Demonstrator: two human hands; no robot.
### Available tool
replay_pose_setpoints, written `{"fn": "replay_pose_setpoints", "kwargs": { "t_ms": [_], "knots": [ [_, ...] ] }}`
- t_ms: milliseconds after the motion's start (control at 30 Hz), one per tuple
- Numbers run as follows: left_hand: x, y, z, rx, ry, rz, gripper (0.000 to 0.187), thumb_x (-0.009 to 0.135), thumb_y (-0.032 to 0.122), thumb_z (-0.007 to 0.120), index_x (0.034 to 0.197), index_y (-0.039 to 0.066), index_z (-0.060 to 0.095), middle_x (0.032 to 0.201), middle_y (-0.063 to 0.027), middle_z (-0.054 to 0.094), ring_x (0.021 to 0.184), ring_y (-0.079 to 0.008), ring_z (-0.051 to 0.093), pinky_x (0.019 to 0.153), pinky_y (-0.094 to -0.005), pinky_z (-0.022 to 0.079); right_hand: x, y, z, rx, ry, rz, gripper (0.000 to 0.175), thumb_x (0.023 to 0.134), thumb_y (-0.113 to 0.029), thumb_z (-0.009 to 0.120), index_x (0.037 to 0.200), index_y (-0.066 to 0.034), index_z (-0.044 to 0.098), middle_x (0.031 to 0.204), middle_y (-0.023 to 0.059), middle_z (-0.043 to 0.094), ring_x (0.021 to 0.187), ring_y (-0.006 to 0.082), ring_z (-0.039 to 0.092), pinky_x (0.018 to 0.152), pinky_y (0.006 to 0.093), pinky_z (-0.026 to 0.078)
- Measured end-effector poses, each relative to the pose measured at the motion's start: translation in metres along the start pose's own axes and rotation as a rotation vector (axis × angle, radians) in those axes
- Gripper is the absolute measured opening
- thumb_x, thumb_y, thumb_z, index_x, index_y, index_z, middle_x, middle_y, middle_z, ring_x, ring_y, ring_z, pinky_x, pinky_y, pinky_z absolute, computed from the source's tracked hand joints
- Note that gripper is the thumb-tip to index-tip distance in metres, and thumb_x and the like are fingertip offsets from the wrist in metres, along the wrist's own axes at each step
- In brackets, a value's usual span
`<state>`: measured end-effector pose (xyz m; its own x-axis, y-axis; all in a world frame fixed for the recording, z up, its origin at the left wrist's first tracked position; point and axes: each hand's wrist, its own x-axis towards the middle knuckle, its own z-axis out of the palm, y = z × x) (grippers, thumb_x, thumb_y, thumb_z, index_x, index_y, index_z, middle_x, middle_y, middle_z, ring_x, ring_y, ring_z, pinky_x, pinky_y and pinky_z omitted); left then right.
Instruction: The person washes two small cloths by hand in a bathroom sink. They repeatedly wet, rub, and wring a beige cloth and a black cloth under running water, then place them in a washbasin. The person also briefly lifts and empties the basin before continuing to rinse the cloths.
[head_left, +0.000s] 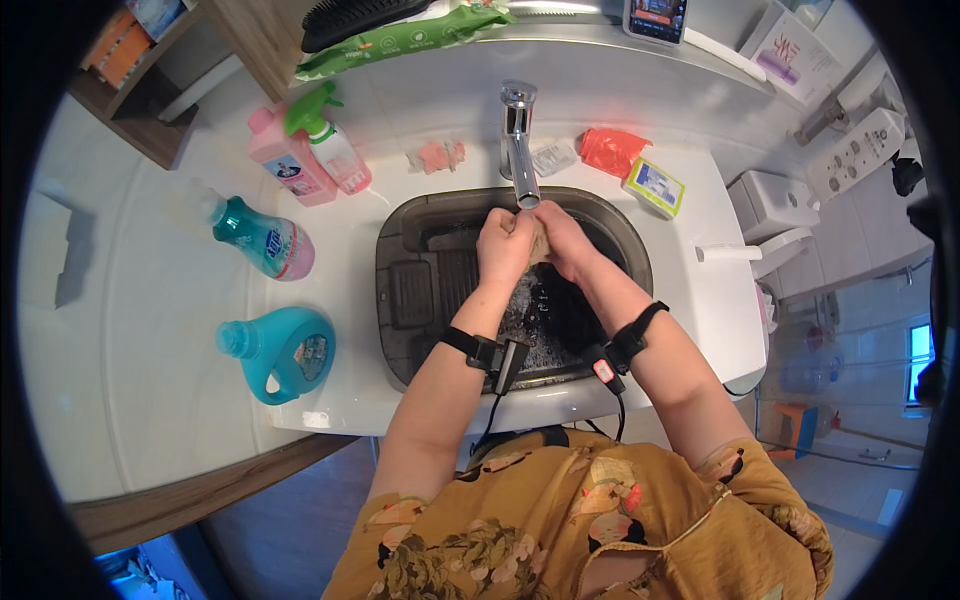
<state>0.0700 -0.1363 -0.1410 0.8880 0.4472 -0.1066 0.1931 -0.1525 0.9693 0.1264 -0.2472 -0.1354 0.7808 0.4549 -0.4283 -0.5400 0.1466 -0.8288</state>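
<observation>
Both my hands grip a small beige cloth just under the spout of a chrome faucet. My left hand has its fingers curled over the cloth's left side. On the other side, my right hand is closed around it, its fingers partly hidden. Below them is a dark plastic basin set in the white sink, with a ribbed washboard part on its left. Dark water with foam and bubbles lies in the basin. Whether water runs from the spout is hidden by my hands.
Left of the basin stand a teal detergent jug, a teal-and-pink bottle, a pink bottle and a green-topped spray bottle. Behind right lie a red plastic wrapper and a boxed soap bar. A phone stands on the shelf.
</observation>
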Motion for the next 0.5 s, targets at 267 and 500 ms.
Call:
{"fn": "replay_pose_setpoints", "kwargs": {
  "t_ms": [267, 500],
  "knots": [
    [0.001, 0.010, -0.011, -0.846, -0.087, -0.280, 0.044, 0.093, 0.036, 0.061, 0.124, 0.006, 0.054, 0.113, -0.0087, 0.062, 0.105, -0.0229, 0.063, 0.089, -0.0373, 0.052, -0.025, 0.006, 0.009, -0.037, -0.042, -0.205, 0.026, 0.092, -0.020, 0.064, 0.116, -0.0114, 0.059, 0.106, 0.0022, 0.062, 0.098, 0.0150, 0.062, 0.086, 0.0300, 0.050],
    [-0.007, 0.009, -0.011, -0.933, -0.457, -0.422, 0.046, 0.097, 0.046, 0.049, 0.124, 0.010, 0.056, 0.120, -0.0084, 0.063, 0.107, -0.0254, 0.064, 0.086, -0.0477, 0.054, -0.017, 0.013, 0.011, -0.016, 0.135, -0.382, 0.038, 0.091, -0.016, 0.064, 0.126, -0.0037, 0.055, 0.113, 0.0089, 0.062, 0.108, 0.0191, 0.059, 0.096, 0.0311, 0.045]
  ]
}}
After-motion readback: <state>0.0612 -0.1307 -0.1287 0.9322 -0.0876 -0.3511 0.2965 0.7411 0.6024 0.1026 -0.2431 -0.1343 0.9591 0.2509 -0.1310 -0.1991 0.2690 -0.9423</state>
